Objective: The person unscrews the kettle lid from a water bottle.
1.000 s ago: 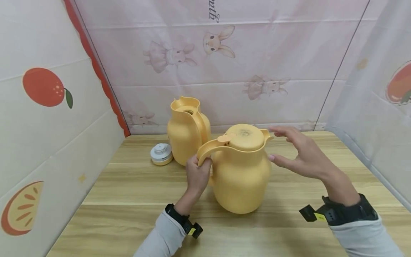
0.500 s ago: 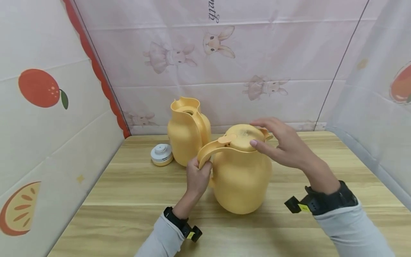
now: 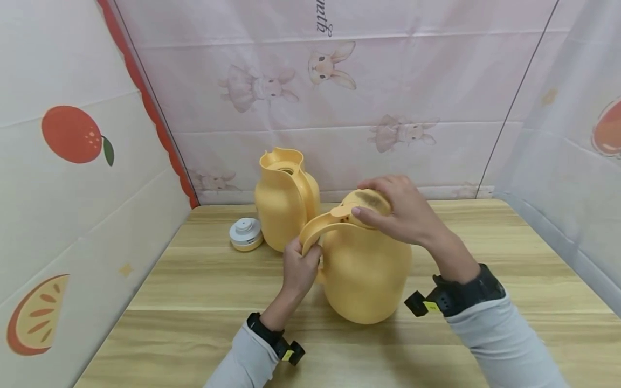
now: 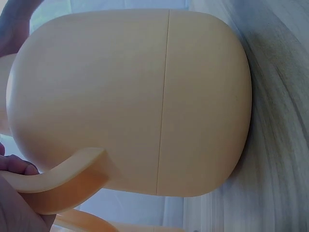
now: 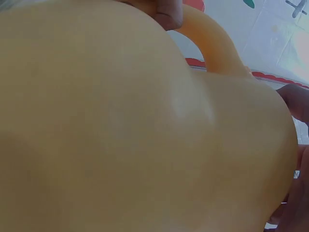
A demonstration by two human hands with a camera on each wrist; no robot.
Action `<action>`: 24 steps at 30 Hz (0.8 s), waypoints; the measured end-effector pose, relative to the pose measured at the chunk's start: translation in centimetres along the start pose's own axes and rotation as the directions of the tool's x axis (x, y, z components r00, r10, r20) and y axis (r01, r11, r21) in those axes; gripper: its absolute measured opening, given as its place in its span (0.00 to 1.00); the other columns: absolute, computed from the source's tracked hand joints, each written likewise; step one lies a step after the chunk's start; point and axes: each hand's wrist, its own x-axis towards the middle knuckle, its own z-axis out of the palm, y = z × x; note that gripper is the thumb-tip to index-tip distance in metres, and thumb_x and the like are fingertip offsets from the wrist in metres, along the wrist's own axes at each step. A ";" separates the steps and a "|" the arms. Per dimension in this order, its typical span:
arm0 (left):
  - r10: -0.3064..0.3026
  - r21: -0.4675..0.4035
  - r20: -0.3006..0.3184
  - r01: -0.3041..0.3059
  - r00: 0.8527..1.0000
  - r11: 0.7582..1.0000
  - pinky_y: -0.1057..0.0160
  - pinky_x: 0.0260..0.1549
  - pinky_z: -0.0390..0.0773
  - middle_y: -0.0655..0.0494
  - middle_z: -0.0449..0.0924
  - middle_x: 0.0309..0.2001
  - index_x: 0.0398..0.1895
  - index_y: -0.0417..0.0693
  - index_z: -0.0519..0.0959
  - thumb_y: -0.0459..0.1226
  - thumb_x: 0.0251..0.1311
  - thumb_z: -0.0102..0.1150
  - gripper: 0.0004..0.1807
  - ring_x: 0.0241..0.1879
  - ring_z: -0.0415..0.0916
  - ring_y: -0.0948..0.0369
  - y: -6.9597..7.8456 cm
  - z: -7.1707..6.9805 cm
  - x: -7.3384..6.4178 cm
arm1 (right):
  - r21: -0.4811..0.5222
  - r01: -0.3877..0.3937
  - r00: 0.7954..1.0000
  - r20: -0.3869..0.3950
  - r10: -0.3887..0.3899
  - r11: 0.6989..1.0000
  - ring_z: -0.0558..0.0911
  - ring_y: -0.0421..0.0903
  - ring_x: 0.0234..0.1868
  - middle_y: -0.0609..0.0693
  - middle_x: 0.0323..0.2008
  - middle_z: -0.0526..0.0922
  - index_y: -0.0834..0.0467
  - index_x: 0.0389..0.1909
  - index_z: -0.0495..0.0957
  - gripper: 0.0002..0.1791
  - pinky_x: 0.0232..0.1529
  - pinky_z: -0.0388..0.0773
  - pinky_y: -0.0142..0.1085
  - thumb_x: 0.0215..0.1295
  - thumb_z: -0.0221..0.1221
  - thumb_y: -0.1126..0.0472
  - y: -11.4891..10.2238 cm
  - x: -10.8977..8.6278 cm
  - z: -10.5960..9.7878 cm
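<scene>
In the head view a yellow thermos jug (image 3: 366, 280) stands upright on the table. My left hand (image 3: 299, 268) grips its curved handle (image 3: 315, 229); in the left wrist view its fingers (image 4: 17, 164) wrap round the handle. My right hand (image 3: 400, 213) spans the jug's round lid (image 3: 366, 199) from above, thumb on the near side near the lever and fingers over the far side. The lid has a dark scuffed patch, and the hand covers the spout. The right wrist view is mostly filled by the jug's body (image 5: 111, 121), with right-hand fingers at the neck.
Behind and left stands a second yellow jug (image 3: 278, 210), its top uncovered. Beside it on the wooden table (image 3: 204, 318) lies a white and yellow stopper (image 3: 246, 233). Printed cloth walls (image 3: 402, 81) close in the back and both sides.
My right hand has moved left from beside the spout onto the lid and now holds it from above. The left hand keeps its grip on the handle.
</scene>
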 end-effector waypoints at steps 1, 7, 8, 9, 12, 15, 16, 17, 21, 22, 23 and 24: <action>0.001 0.000 0.002 -0.001 1.000 1.000 0.71 0.09 0.55 0.64 0.57 0.08 0.10 0.50 0.58 0.20 0.47 0.42 0.19 0.08 0.54 0.68 0.0 0.0 0.0 | -0.021 -0.018 1.000 0.002 0.018 1.000 0.69 0.56 0.50 0.57 0.47 0.78 0.61 0.48 0.78 0.23 0.50 0.63 0.51 0.56 0.62 0.50 -0.1 0.0 0.1; 0.002 0.007 -0.001 -0.002 1.000 1.000 0.71 0.09 0.55 0.63 0.58 0.08 0.10 0.50 0.59 0.20 0.46 0.43 0.19 0.08 0.54 0.69 0.0 0.1 0.0 | -0.145 -0.098 0.993 0.052 0.107 0.984 0.69 0.58 0.49 0.58 0.47 0.76 0.59 0.48 0.79 0.29 0.47 0.66 0.50 0.54 0.62 0.40 -1.1 0.5 0.2; 0.002 0.009 -0.004 -0.002 1.000 1.000 0.71 0.09 0.55 0.63 0.58 0.08 0.10 0.50 0.59 0.20 0.46 0.43 0.19 0.08 0.55 0.69 0.0 0.1 0.0 | -0.161 -0.107 0.991 0.062 0.118 0.981 0.68 0.58 0.49 0.58 0.47 0.76 0.59 0.48 0.78 0.30 0.47 0.66 0.50 0.54 0.61 0.39 -1.2 0.6 0.2; 0.002 0.011 -0.005 -0.002 1.000 1.000 0.71 0.09 0.55 0.63 0.58 0.08 0.10 0.50 0.59 0.20 0.46 0.43 0.19 0.08 0.55 0.69 0.0 0.1 0.1 | -0.172 -0.114 0.989 0.071 0.128 0.978 0.68 0.59 0.49 0.58 0.47 0.76 0.59 0.48 0.78 0.31 0.47 0.65 0.51 0.54 0.60 0.38 -1.4 0.7 0.1; 0.009 0.010 0.002 -0.009 1.000 1.000 0.71 0.10 0.55 0.63 0.58 0.08 0.10 0.50 0.59 0.20 0.46 0.43 0.18 0.09 0.54 0.69 -0.1 0.0 0.1 | -0.194 -0.128 0.986 0.080 0.146 0.973 0.69 0.59 0.48 0.59 0.46 0.76 0.61 0.47 0.78 0.32 0.47 0.65 0.50 0.54 0.59 0.37 -1.7 0.9 0.1; 0.011 -0.002 0.027 -0.011 1.000 1.000 0.71 0.10 0.56 0.62 0.59 0.09 0.11 0.49 0.59 0.20 0.46 0.42 0.17 0.09 0.55 0.68 -0.5 -0.2 0.1 | -0.211 -0.145 0.984 0.072 0.163 0.967 0.69 0.59 0.46 0.59 0.44 0.76 0.61 0.45 0.79 0.34 0.46 0.65 0.49 0.53 0.59 0.34 -2.0 1.1 0.2; 0.009 -0.017 0.043 -0.008 0.999 1.000 0.71 0.10 0.57 0.62 0.59 0.09 0.12 0.49 0.60 0.20 0.47 0.42 0.17 0.09 0.56 0.68 -0.9 -0.3 0.2 | -0.217 -0.154 0.983 0.066 0.172 0.964 0.69 0.59 0.46 0.59 0.44 0.76 0.61 0.44 0.79 0.35 0.46 0.65 0.49 0.52 0.59 0.34 -2.1 1.1 0.3; 0.008 -0.032 0.060 -0.007 0.998 0.999 0.70 0.11 0.58 0.60 0.60 0.09 0.13 0.48 0.61 0.19 0.48 0.42 0.16 0.10 0.57 0.67 -1.3 -0.5 0.2 | -0.226 -0.163 0.982 0.061 0.181 0.960 0.69 0.59 0.46 0.59 0.44 0.76 0.61 0.44 0.79 0.35 0.46 0.65 0.49 0.51 0.58 0.33 -2.2 1.1 0.4; 0.027 -0.076 0.136 -0.016 0.990 0.997 0.68 0.13 0.62 0.51 0.63 0.11 0.18 0.43 0.64 0.18 0.50 0.43 0.13 0.12 0.61 0.60 -3.2 -1.1 0.4 | -0.266 -0.206 0.975 0.032 0.222 0.942 0.69 0.59 0.44 0.58 0.43 0.76 0.60 0.42 0.78 0.38 0.42 0.67 0.50 0.48 0.57 0.29 -2.5 1.2 0.9; 0.040 -0.080 0.154 -0.028 0.987 0.996 0.68 0.14 0.63 0.49 0.63 0.12 0.19 0.42 0.64 0.19 0.51 0.43 0.12 0.12 0.61 0.59 -3.4 -1.2 0.4 | -0.281 -0.216 0.972 0.024 0.232 0.935 0.69 0.59 0.43 0.58 0.42 0.76 0.60 0.41 0.77 0.39 0.41 0.68 0.50 0.47 0.57 0.28 -2.6 1.2 1.1; 0.056 -0.079 0.168 -0.043 0.984 0.996 0.67 0.15 0.65 0.47 0.64 0.12 0.20 0.40 0.65 0.19 0.51 0.43 0.10 0.13 0.62 0.58 -3.6 -1.3 0.4 | -0.299 -0.225 0.970 0.017 0.241 0.927 0.69 0.59 0.42 0.57 0.41 0.75 0.60 0.40 0.77 0.39 0.39 0.68 0.50 0.46 0.56 0.26 -2.7 1.2 1.2; 0.071 -0.078 0.181 -0.057 0.981 0.995 0.67 0.16 0.65 0.45 0.64 0.13 0.20 0.39 0.65 0.19 0.51 0.44 0.09 0.14 0.62 0.57 -3.7 -1.4 0.4 | -0.314 -0.236 0.968 0.011 0.252 0.920 0.69 0.59 0.42 0.57 0.40 0.75 0.59 0.40 0.76 0.40 0.38 0.68 0.50 0.45 0.56 0.25 -2.8 1.2 1.4</action>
